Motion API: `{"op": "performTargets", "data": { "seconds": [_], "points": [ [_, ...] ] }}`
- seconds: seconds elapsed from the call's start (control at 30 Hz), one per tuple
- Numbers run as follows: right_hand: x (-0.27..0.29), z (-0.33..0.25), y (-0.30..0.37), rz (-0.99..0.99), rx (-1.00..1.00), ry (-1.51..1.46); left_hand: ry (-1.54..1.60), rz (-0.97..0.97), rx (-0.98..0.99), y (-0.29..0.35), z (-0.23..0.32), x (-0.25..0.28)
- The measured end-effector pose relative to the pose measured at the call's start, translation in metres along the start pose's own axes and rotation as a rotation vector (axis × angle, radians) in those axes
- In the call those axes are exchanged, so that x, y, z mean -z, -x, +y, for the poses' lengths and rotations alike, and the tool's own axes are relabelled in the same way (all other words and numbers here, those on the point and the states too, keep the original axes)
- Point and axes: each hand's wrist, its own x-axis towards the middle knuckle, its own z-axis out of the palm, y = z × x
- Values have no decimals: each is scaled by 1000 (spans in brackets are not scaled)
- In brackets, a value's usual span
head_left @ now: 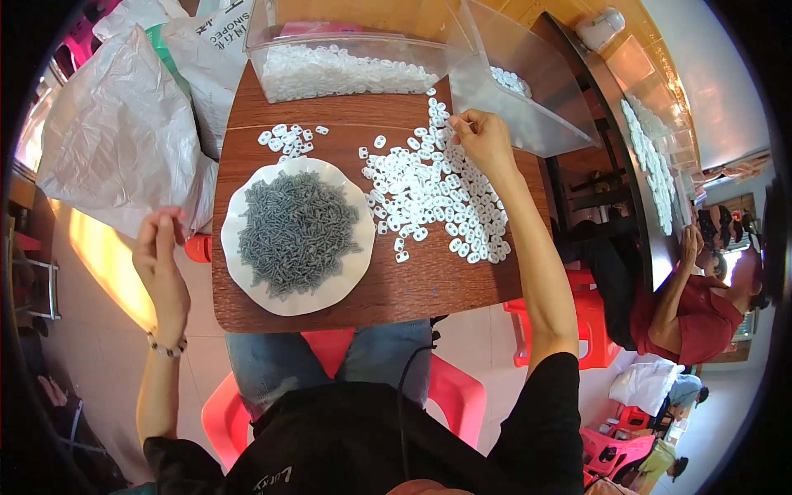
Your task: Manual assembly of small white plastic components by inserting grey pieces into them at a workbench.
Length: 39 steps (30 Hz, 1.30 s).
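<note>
My right hand point(485, 142) is over the far right of the brown table, thumb and fingertips pinched together at the edge of a spread of small white oval pieces with two holes point(421, 186). What sits in that pinch, if anything, is too small to make out. Off the table's left side, my left hand point(161, 260) is raised with its fingers bent in toward the thumb; anything between them cannot be made out. Between the hands, a white scalloped plate point(289, 307) carries a heap of small grey spring-like pieces point(297, 231). A smaller group of white pieces point(286, 140) lies behind the plate.
A clear bin of white pieces point(346, 74) stands at the table's back, beside another clear bin point(528, 107). Large white sacks point(124, 132) fill the left. At right are a red stool point(590, 322), a dark table point(652, 239) and a person in a red shirt point(689, 322).
</note>
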Motion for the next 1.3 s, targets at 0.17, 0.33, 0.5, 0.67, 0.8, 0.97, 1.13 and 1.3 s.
{"op": "performTargets", "data": {
  "seconds": [0.17,0.33,0.5,0.67,0.8,0.97,1.13,1.3],
  "points": [
    [-10,-12,-5,-36,-59,181,23,-14,58,37,-4,1],
    [-20,-13,-9,59,14,242,106,-7,113,55,-13,3],
    [-14,-14,-9,-41,23,455,119,-1,161,61,-19,6],
    [-17,-11,-5,9,93,562,113,3,181,63,-24,6],
    [-19,-20,-11,4,219,502,108,15,188,64,-24,4],
    [-29,-18,-25,-79,317,535,119,11,183,63,-28,4],
    [-34,-28,-33,-205,117,679,144,20,177,68,-27,5],
    [-38,-28,-45,-181,94,708,136,12,192,67,-26,5]
  ]
}}
